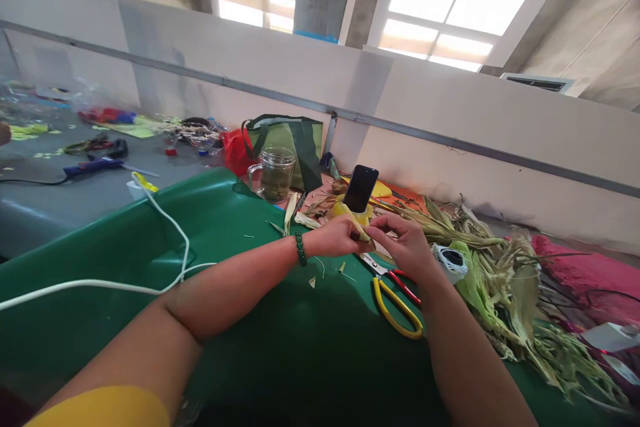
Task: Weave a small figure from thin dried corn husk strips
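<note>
My left hand [336, 235], below a wrist with a green bead bracelet [301, 248], is closed around a pale yellow strip of corn husk [356, 221]. The fingertips of my right hand [403, 240] pinch together at the lower end of that strip. Just below my hands, scissors [397, 310] with yellow and red handles lie on the green mat, partly hidden by my right forearm. Small husk scraps [313, 282] are scattered nearby. Behind my hands, a dark phone [361, 188] leans upright on a yellow holder.
Dried corn husks [515, 273] pile up at the right beside a white spool [451, 261]. A glass mug [277, 175] and a green bag [300, 147] stand at the back. A white cable [100, 285] crosses the green mat [200, 207]. A blue glue gun [95, 167] lies at the left.
</note>
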`<state>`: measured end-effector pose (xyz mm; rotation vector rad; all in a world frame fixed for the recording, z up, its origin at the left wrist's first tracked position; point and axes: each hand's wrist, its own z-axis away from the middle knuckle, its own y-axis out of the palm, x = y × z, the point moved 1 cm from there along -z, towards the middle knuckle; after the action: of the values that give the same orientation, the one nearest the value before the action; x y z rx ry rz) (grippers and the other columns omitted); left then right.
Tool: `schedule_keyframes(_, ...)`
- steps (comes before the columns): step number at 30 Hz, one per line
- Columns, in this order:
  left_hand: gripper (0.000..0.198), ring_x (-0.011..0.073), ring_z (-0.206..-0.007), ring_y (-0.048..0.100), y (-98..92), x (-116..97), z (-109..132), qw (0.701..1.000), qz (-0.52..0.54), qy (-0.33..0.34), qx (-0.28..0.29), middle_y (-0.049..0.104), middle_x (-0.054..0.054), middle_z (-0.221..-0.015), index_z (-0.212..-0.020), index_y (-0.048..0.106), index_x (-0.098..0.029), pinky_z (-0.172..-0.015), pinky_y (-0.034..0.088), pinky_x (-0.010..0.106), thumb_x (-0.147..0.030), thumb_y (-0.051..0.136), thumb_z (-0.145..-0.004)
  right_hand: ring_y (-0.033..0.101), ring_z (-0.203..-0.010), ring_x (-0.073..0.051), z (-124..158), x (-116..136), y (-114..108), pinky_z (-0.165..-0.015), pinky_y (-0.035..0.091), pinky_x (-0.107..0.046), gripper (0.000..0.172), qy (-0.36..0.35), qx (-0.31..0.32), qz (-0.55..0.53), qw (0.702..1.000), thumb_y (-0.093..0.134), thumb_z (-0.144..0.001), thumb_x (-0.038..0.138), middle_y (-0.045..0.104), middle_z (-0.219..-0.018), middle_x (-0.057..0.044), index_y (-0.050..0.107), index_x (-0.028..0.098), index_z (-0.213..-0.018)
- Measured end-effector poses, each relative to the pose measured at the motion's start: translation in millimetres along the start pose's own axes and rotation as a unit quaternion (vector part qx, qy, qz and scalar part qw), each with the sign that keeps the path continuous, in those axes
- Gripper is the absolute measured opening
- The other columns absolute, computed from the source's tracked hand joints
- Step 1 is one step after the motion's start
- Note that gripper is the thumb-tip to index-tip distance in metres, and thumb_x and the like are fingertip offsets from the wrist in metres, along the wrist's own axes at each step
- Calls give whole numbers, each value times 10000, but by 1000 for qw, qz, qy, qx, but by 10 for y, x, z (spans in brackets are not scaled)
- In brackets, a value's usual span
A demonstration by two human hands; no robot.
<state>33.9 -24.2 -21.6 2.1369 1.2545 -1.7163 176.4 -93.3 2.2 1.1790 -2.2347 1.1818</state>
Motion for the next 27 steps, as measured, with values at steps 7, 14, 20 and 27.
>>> schedule_keyframes(7,189,96,-603,514,-34,-37,23,993,72,-66,72,594,-23,-606,-719,668,-123,-577,409,204,-278,747,-646,407,-500,-98,-55,-188,-45,-478,358,-237,282,58,-100,-62,991,627,-776,417,468,-543,40,548,188,-631)
schedule_keyframes(14,244,95,-623,542,-127,-114,-2,976,199,-84,-15,642,22,-669,-751,688,-97,-617,442,229,-297,774,-642,541,-524,-126,-103,-309,-16,-494,461,-270,477,97,-83,-241,962,547,-757,659,579,-636,6,645,199,-839)
schedule_keyframes(20,286,96,-620,537,-147,-136,-8,971,225,-79,-19,637,11,-648,-727,690,-104,-615,433,239,-310,818,-577,531,-457,-103,-19,-143,43,-478,460,-248,294,115,-111,-174,972,765,-648,456,610,-526,14,670,178,-658)
schedule_keyframes(27,331,92,-617,516,-219,-92,-22,971,217,-85,-57,646,14,-650,-717,691,-110,-591,390,232,-380,810,-567,488,-397,-59,-105,-249,-73,-401,416,-183,405,203,-184,-276,921,841,-470,517,603,-473,23,669,172,-595)
